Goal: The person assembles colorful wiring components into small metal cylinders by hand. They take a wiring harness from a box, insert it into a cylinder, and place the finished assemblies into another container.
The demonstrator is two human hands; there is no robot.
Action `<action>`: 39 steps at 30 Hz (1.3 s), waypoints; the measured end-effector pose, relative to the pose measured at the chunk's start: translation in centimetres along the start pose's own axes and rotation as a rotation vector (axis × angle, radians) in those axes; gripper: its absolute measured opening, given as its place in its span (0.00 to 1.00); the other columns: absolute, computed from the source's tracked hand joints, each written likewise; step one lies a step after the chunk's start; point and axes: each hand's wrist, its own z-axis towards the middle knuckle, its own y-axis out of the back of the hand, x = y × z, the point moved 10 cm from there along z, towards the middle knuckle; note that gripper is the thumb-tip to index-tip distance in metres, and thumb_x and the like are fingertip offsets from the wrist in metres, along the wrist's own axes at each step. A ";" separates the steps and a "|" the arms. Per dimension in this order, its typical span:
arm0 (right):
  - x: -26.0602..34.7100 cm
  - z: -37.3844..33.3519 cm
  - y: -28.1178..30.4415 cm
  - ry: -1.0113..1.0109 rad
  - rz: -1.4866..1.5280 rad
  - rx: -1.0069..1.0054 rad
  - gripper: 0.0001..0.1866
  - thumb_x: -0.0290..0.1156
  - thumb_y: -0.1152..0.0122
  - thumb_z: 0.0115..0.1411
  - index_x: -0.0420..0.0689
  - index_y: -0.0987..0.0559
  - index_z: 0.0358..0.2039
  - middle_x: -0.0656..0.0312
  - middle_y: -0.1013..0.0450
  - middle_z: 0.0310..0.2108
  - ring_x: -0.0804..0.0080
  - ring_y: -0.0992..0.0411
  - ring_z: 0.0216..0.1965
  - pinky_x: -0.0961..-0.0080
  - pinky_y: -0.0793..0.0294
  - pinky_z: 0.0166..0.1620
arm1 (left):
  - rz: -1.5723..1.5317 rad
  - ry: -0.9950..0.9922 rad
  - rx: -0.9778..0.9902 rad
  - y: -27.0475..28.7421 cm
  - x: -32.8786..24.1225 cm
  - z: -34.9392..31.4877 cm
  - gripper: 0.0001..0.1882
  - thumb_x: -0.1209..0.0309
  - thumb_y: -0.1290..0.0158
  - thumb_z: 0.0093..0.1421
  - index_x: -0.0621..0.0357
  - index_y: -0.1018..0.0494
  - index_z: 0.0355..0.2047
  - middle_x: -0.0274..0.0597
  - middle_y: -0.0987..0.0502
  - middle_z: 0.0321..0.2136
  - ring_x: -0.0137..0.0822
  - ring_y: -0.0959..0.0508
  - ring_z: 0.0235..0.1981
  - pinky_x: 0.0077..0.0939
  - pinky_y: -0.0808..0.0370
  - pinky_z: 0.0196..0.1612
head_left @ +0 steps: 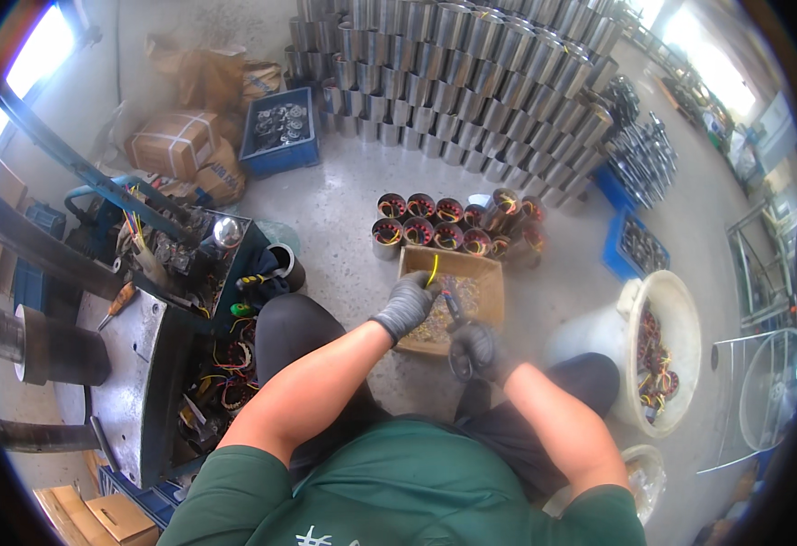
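Thin yellow wire [434, 269] upright; dark pliers [454, 308] tilted.

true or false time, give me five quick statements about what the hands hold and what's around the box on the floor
1. Both hands wear grey gloves. True: left hand and right hand are both gloved.
2. The left hand pinches a yellow wire. True.
3. The right hand is empty. False: it holds a dark scissor-like tool.
4. The hands work over a blue crate. False: they are over an open cardboard box; the blue crate stands farther off, left of the stacked metal cylinders.
5. The wound stators stand just beyond the cardboard box. True.
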 end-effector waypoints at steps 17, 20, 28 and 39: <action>2.4 -1.1 -1.2 0.097 -0.239 0.123 0.29 0.36 0.43 0.59 0.37 0.39 0.57 0.58 0.31 0.17 0.65 0.30 0.15 0.71 0.30 0.19 | 0.016 0.089 0.081 -1.1 1.2 0.0 0.12 0.66 0.49 0.61 0.63 0.27 0.39 0.56 0.23 0.30 0.49 0.24 0.31 0.37 0.28 0.40; 2.4 -1.1 -0.8 0.092 -0.245 0.111 0.27 0.35 0.44 0.59 0.37 0.39 0.56 0.58 0.31 0.17 0.65 0.31 0.14 0.72 0.31 0.18 | -0.035 0.173 0.177 -1.7 0.4 -0.6 0.13 0.66 0.49 0.62 0.63 0.26 0.40 0.54 0.22 0.31 0.46 0.23 0.32 0.37 0.28 0.40; 3.3 -1.1 0.0 0.084 -0.272 0.060 0.17 0.29 0.44 0.57 0.37 0.32 0.46 0.65 0.36 0.13 0.74 0.36 0.09 0.74 0.36 0.12 | -0.001 0.163 0.274 -1.4 -1.3 -1.2 0.15 0.68 0.49 0.64 0.64 0.27 0.47 0.42 0.21 0.33 0.30 0.25 0.34 0.29 0.28 0.42; 3.1 -1.0 0.6 0.091 -0.217 -0.017 0.18 0.26 0.44 0.57 0.40 0.33 0.48 0.68 0.36 0.14 0.77 0.42 0.08 0.76 0.41 0.11 | 0.040 0.184 0.305 -1.7 -1.5 -1.8 0.15 0.68 0.48 0.64 0.64 0.27 0.48 0.44 0.21 0.35 0.32 0.24 0.36 0.30 0.28 0.44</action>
